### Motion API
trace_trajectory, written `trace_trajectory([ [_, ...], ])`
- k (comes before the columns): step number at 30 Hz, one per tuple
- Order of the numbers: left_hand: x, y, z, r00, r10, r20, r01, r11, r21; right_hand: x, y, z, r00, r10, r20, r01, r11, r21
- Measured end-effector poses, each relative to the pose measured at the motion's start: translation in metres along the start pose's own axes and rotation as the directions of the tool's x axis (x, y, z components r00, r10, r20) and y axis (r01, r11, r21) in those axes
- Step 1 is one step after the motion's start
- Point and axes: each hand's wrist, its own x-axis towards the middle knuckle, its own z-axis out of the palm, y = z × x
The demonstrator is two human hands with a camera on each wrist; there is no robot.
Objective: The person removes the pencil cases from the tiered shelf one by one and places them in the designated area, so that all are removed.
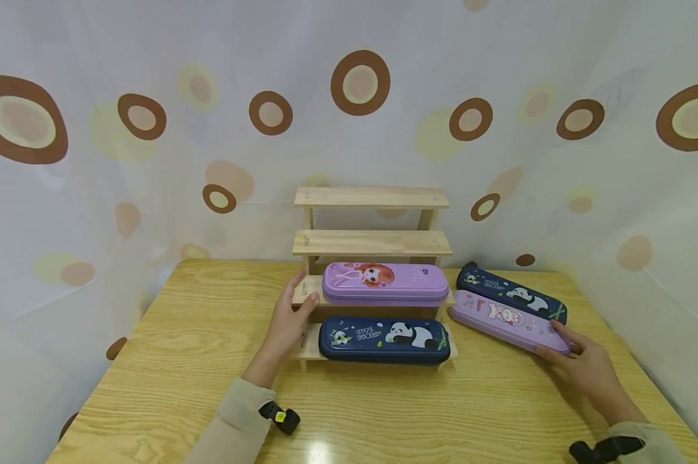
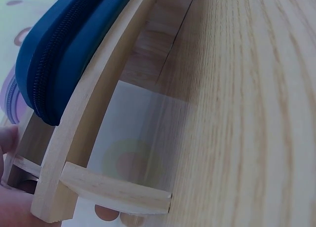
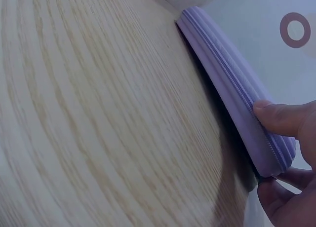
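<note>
At the left end of the stepped wooden display stand (image 1: 372, 243), my left hand (image 1: 285, 325) holds the second-lowest board, with thumb and fingers on either side of its end. A purple pencil case with a red-haired girl (image 1: 383, 283) lies on that board. Below it, on the lowest board, lies a navy panda pencil case (image 1: 383, 340); its zipped edge fills the upper left of the left wrist view. On the right, my right hand (image 1: 586, 364) pinches the near end of a lilac pencil case (image 3: 237, 89), thumb along its zipped side. That case overlaps a second navy panda case (image 1: 517, 293) behind it.
The stand's two upper boards, including the top board (image 1: 372, 196), carry nothing. Everything stands on a wood-grain table (image 1: 209, 335). A pale curtain with brown rings (image 1: 360, 148) hangs right behind the table and along both sides.
</note>
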Motion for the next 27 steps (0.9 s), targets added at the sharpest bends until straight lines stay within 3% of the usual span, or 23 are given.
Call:
trace_trajectory([
  [10,0.000,0.000,0.000,1.000,0.004,0.001,-0.004,1.000,-0.007,0.003,0.002,-0.001,0.999,0.019,0.046,-0.017,0.999,-0.051],
  [16,0.000,-0.001,0.000,1.000,0.014,0.001,-0.014,1.000,-0.015,0.002,0.000,-0.004,0.996,0.036,0.081,-0.036,0.999,-0.006],
  [27,0.000,0.001,0.000,1.000,0.000,-0.001,0.000,1.000,-0.012,-0.008,-0.013,0.003,0.990,-0.071,-0.123,0.081,0.994,0.079],
])
